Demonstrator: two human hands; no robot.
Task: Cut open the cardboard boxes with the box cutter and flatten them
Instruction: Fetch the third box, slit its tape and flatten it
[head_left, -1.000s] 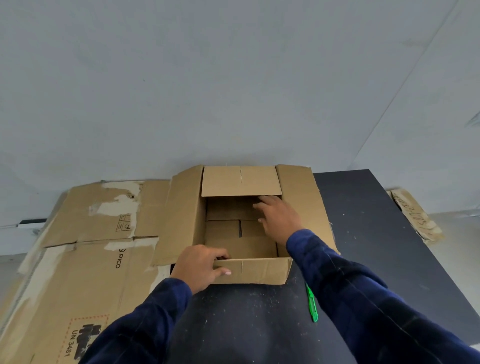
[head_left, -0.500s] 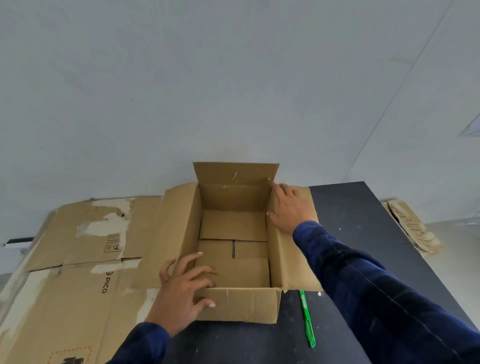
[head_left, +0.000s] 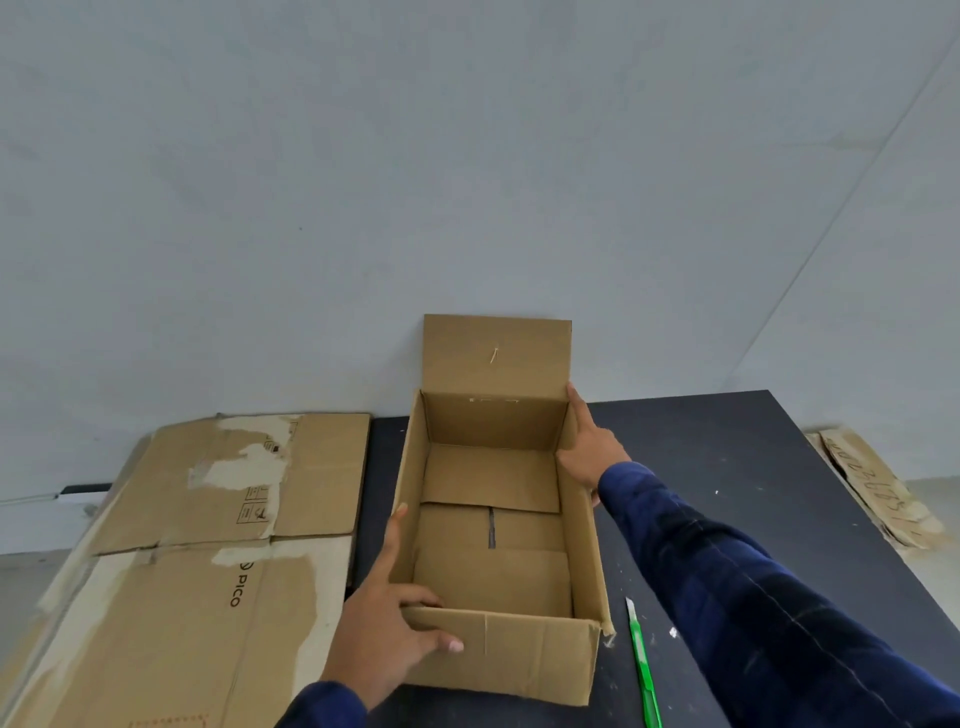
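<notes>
Positioning step: your left hand (head_left: 382, 629), right hand (head_left: 589, 457) brace the brown cardboard box (head_left: 519, 654), fingers (head_left: 579, 410) flat (gripping nothing). Next: green box cutter (head_left: 641, 660), slit bottom.

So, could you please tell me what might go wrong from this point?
The box cutter lies beside the box at its near right corner, by the right forearm, with its blade tip seemingly out; a dropped arm or shifted box could catch it. The left hand and right hand touch the outer walls while the bottom flaps lie folded in, so the box may buckle instead of collapsing flat.
</notes>
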